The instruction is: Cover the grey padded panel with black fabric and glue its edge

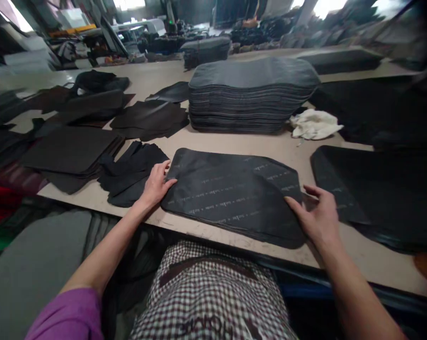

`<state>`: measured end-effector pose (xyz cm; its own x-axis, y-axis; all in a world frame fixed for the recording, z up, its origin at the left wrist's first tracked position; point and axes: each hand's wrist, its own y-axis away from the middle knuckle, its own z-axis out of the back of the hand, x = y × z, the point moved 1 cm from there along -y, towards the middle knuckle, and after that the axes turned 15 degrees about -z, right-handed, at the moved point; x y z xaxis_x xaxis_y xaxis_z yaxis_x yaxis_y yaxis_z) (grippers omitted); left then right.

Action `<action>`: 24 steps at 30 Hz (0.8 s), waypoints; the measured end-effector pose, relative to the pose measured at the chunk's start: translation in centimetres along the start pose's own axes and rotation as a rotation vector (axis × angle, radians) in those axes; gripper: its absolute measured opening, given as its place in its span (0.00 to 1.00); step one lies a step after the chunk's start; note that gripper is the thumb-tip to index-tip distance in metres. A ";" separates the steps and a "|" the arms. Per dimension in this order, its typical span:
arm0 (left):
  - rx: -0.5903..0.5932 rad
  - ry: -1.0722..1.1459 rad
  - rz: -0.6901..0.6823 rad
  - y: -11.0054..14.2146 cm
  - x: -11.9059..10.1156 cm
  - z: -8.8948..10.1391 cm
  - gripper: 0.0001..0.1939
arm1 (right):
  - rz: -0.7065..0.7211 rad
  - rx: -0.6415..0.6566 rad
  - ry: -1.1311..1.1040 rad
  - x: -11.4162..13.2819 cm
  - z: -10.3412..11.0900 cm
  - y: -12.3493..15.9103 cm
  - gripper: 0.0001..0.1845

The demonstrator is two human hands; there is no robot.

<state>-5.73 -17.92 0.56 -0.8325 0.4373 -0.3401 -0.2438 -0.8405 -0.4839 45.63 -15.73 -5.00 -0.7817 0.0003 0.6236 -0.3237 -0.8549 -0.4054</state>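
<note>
A small stack of black panels, the top one printed with rows of pale lettering, lies flat at the table's front edge. At its left end is my left hand, thumb resting on top and fingers curled along the edge. My right hand grips the right end, its thumb over the top panel and its fingers at the side. The panels' edges are slightly uneven along the front. Just beyond stands a tall stack of dark grey panels of similar outline.
Black cloth pieces and a pile of dark sheets lie to the left. A crumpled white cloth sits beside the tall stack. Large black panels cover the table's right side. Grey pieces hang or lie below at left.
</note>
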 end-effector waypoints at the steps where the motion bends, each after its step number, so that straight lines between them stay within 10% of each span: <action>1: 0.011 -0.055 -0.053 0.0 -0.2 0.0 0.33 | 0.045 -0.004 -0.004 0.3 0.2 0.0 0.42; 11: 0.307 -0.310 -0.324 0.4 0.9 -1.4 0.25 | 0.432 0.313 0.158 3.7 1.4 -0.6 0.16; 24: 0.211 -0.344 -0.397 0.8 2.6 -2.6 0.21 | 0.006 0.229 0.201 4.6 -0.4 -5.6 0.23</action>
<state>-6.77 -16.63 -2.75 -0.7619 0.6336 0.1344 -0.6363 -0.6937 -0.3375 43.59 -10.75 -0.17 -0.8804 0.0777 0.4678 -0.2076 -0.9501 -0.2330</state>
